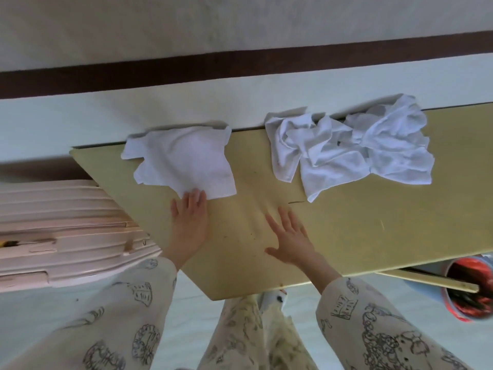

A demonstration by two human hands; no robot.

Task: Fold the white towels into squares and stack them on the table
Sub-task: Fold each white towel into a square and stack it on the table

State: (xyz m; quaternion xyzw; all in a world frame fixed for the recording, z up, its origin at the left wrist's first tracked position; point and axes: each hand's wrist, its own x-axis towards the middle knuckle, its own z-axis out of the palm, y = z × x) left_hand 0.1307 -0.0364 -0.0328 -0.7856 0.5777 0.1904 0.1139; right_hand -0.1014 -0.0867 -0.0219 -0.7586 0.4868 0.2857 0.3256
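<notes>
- White folded towel [181,158] lies upper-left-centre on the table [346,231]; left hand [190,217] flat, fingers extended, tips resting on its near corner, nothing gripped.
- Right hand [289,236] centre frame, palm down on bare tabletop, fingers spread, holding nothing, well apart from both cloths.
- Crumpled white towels [349,150] heaped upper right, against the table's far edge by the wall [186,36]; nothing btwn them and the right hand.
- Pale pink ribbed suitcase [58,231] at left, just beside the table's left edge.
- Blue bucket [469,289] w/ red-dark contents lower right, under the table edge.
- Both forearms reach up from bottom of frame in cream printed sleeves [373,329].
</notes>
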